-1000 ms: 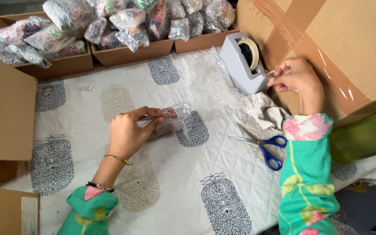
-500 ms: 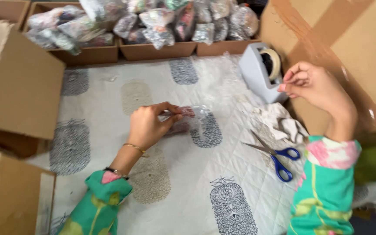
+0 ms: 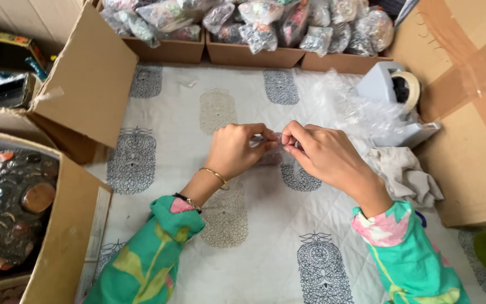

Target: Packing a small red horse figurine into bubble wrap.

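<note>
A small clear packet [image 3: 270, 147] is pinched between the left hand [image 3: 236, 151] and right hand [image 3: 320, 153] above the printed quilt [image 3: 243, 236]; its sealing appears unfinished, with filled packets [image 3: 254, 19] already boxed.

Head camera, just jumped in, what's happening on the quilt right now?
A person in green floral sleeves has both hands together over the white printed quilt. The left hand and right hand pinch a small clear plastic packet between their fingertips; its contents are hidden. A white tape dispenser stands to the right beside crumpled clear wrap, and open cardboard trays of filled clear bags line the far edge.
</note>
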